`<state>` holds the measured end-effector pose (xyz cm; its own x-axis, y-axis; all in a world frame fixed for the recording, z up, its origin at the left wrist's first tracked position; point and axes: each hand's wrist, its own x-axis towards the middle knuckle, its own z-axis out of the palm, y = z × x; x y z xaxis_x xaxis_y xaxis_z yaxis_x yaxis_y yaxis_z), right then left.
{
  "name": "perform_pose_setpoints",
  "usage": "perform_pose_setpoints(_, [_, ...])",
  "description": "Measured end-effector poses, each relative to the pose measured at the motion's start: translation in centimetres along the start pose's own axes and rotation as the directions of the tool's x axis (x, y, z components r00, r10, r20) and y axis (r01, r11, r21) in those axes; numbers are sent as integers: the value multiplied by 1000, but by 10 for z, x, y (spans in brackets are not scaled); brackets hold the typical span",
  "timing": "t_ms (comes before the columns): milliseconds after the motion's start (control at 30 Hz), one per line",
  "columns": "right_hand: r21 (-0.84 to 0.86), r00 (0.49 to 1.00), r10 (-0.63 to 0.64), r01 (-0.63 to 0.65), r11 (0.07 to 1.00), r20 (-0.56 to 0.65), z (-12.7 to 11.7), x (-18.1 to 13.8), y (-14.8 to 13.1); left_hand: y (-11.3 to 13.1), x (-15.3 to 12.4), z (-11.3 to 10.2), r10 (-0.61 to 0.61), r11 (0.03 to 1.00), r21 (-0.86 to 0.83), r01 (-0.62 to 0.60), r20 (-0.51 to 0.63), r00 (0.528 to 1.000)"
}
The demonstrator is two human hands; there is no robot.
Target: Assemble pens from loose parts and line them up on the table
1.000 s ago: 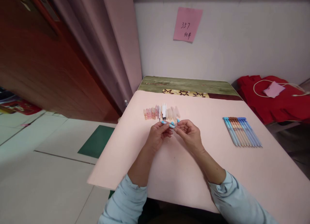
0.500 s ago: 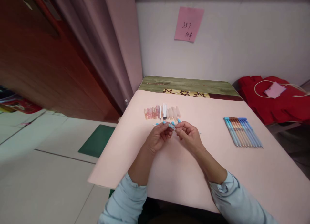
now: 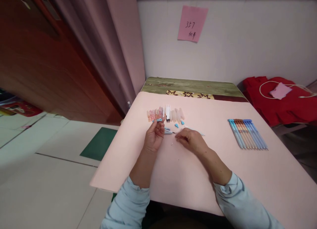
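My left hand (image 3: 155,136) is raised over the table, thumb and fingers closed on a small light-blue pen part (image 3: 157,120). My right hand (image 3: 192,140) is low over the tabletop with its fingertips pinched together; what they hold, if anything, is too small to make out. Between the hands lies a light-blue pen barrel (image 3: 168,132), with a dark thin tip pointing toward my right fingers. Two blue pen caps (image 3: 176,125) lie just beyond. A thin pale stick, perhaps a refill (image 3: 198,131), lies partly behind my right hand. A tiny whitish piece (image 3: 171,144) rests nearby.
Behind my hands lie a row of pinkish clear pen barrels (image 3: 154,114), several white refills (image 3: 168,113) and frosted grips (image 3: 177,114). A row of assembled pens (image 3: 247,135) lies at the right. The pink table covering (image 3: 260,179) ends at the near edge.
My hands were together over small blue parts and are now apart. My left hand has moved left with a blue part; my right hand has lowered. The barrel and a tiny piece now show between them.
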<state>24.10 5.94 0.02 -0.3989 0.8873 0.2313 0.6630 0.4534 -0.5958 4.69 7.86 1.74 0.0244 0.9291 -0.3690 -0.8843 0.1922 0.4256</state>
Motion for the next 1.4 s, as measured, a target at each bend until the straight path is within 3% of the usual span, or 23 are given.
perform_pose_setpoints(167, [-43,1000,-19,19,999,9,2,0,-4,0,2,0,10,1000,11,-10,6,1000])
perform_pose_setpoints(233, [32,995,43,-40,999,-94,-1,0,-6,0,2,0,1,1000,20,-2,11,1000])
perform_pose_setpoints(300, [239,956,170,-111,965,-239,-6,1,-7,-1,2,0,10,1000,21,-11,13,1000])
perform_pose_setpoints(367, [499,891,317,-123,858,-325,-10,3,-4,-2,1,0,24,1000,19,-24,21,999])
perform_pose_setpoints(433, [695,841,429,-91,713,-330,-12,5,-1,-4,1,0,23,999,36,-24,33,999])
perform_pose_setpoints(533, [827,809,521,-78,556,-274,-9,8,-3,-9,0,-1,5,992,123,-11,49,999])
perform_pose_setpoints(600, [849,818,521,-83,522,-241,-4,8,-11,-14,-1,-1,-16,981,193,2,69,997])
perform_pose_setpoints(767, [825,883,415,-61,562,-217,3,4,-34,-22,-3,-1,-61,952,305,12,152,987])
perform_pose_setpoints(1000, [712,881,369,-53,700,-297,4,0,-30,-25,-6,1,-61,920,392,-20,193,979])
perform_pose_setpoints(1200, [508,900,276,-73,858,-337,4,-2,-27,-25,-6,1,-84,908,420,-10,204,975])
perform_pose_setpoints(1400, [348,904,217,-82,934,-368,3,-4,-27,-25,-4,-1,-44,899,436,-46,195,980])
